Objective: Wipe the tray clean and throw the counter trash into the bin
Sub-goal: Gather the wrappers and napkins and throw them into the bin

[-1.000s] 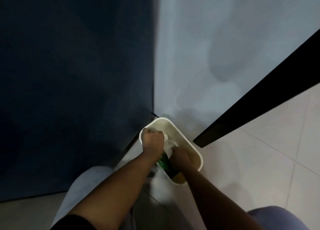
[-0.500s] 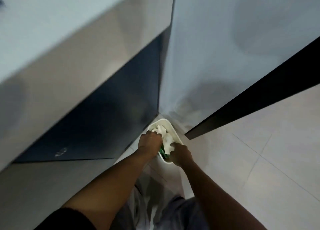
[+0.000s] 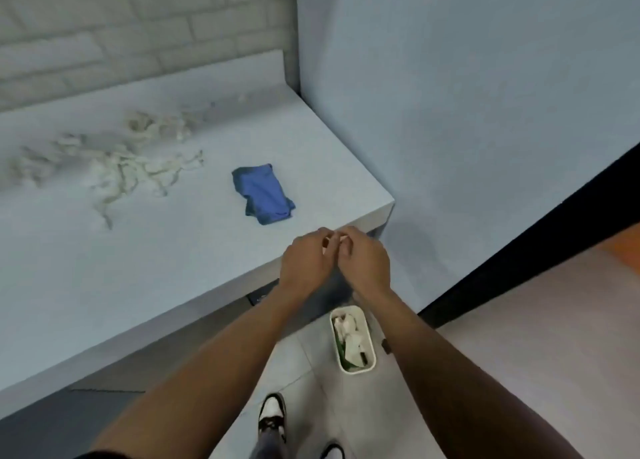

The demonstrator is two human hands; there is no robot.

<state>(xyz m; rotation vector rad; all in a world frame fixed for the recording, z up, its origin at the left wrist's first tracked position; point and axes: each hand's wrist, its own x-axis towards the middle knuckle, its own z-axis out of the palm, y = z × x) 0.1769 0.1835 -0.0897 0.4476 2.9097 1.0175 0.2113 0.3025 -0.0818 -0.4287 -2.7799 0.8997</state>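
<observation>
Head view. Both hands meet above the front right corner of the counter, close to its front edge: the left hand and the right hand touch at the fingertips, their fingers curled inward; a small pale scrap may lie between the fingertips, but whether either hand pinches anything cannot be told. A crumpled blue cloth lies on the counter near its right edge, just beyond the hands. Pale shredded trash is strewn over the counter's left rear part, well apart from the cloth. The white bin stands on the floor below the counter's right corner, holding white crumpled paper and something green. Two shoes show at the bottom edge.
</observation>
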